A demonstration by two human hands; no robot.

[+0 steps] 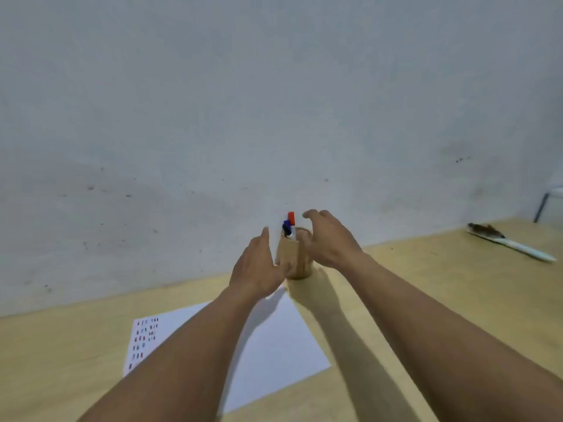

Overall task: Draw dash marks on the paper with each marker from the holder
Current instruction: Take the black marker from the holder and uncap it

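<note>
Hands spread open, empty, either side of the marker holder.

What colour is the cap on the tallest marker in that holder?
Red, on the tallest marker standing in the wooden holder; the head view shows it.

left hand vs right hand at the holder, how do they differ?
The left hand sits low against the holder side, fingers fairly straight; the right hand is higher, level with its rim, fingers curled toward the red-capped marker. Whether either touches the holder is unclear. Both are open, holding nothing.
</note>
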